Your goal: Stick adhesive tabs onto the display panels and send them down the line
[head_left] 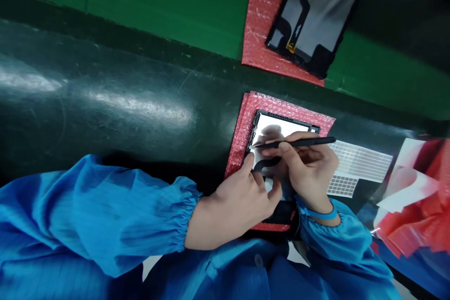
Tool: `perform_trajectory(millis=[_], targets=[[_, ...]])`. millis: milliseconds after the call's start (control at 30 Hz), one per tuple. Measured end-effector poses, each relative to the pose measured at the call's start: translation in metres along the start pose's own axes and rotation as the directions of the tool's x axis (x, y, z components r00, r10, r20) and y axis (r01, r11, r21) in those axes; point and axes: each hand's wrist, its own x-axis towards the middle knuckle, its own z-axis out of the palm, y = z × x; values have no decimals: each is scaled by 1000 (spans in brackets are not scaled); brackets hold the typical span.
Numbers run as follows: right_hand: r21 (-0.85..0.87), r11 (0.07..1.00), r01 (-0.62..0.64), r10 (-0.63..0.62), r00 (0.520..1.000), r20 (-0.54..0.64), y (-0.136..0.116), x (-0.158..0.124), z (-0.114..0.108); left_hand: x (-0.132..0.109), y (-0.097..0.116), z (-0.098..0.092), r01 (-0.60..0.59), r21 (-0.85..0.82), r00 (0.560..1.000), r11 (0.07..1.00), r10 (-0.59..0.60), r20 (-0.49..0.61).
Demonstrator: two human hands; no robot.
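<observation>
On the pink bubble-wrap sheet [239, 145] lies a display panel [291, 123] with a black frame and a bright, reflective back. A black flat cable [265, 164] curves across it, partly covered by my hands. My right hand [311, 168] pinches slim black tweezers [305, 142], their pointed end at the panel's left edge. My left hand [242, 201] rests on the panel's left side, fingers apart; one fingertip touches the frame just below the tweezer point. Whatever small part lies under the tip is too small to make out. Both hands hide the panel's lower middle.
Another panel [326, 14] with a black cable lies on pink bubble wrap [260, 23] on the green surface [158, 9] beyond. Sheets of small white labels [365, 161] are right of my right hand. Crumpled red film [425, 211] and white paper [409, 187] sit farther right.
</observation>
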Motion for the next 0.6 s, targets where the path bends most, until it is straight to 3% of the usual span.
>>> perform_trajectory(millis=[233,600], targets=[[-6,1000,-10,10,1000,11,-3,1,2,0,2,4,47,46,999,998,-45,-23],[34,999,-37,38,999,-4,-4,3,4,5,-13,-6,-30,-21,999,999,30,30]])
